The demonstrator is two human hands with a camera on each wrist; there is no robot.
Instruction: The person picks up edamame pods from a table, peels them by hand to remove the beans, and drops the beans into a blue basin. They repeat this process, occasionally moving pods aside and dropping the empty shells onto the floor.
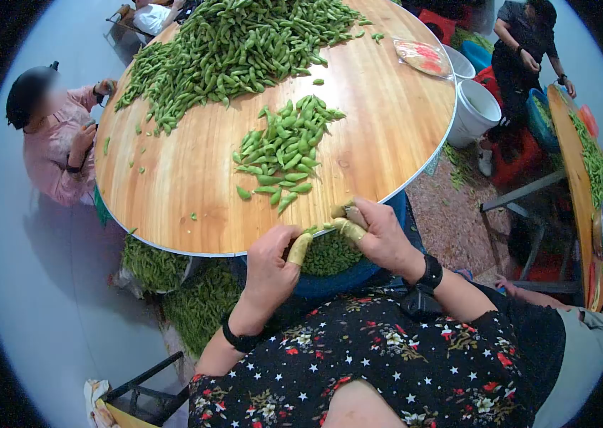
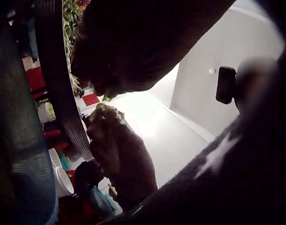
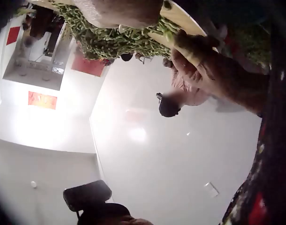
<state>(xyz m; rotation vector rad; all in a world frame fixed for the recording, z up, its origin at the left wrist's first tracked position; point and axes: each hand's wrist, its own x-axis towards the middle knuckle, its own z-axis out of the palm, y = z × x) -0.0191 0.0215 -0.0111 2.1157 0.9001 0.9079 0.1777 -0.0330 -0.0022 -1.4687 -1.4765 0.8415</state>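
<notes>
At the table's near edge in the head view, my left hand [image 1: 271, 265] pinches a green pod [image 1: 310, 230] between its yellow-covered thumb and its fingers. Facing it, my right hand [image 1: 387, 239], also with yellowish finger covers, pinches a small green piece [image 1: 328, 226] at its fingertips; whether this is part of the same pod I cannot tell. A blue tub [image 1: 323, 287] with shelled green beans [image 1: 331, 255] stands below the hands. Just beyond them a small group of pods [image 1: 287, 146] lies on the round wooden table [image 1: 380, 143]. The right wrist view shows my left hand [image 3: 218, 75] from the side.
A large pod heap [image 1: 237, 53] covers the table's far side, with a plastic packet [image 1: 424, 57] at the right. A person in pink [image 1: 59, 146] sits at the left. White buckets [image 1: 476, 107] and a second table [image 1: 572, 143] stand at the right; more pods [image 1: 205, 303] lie below left.
</notes>
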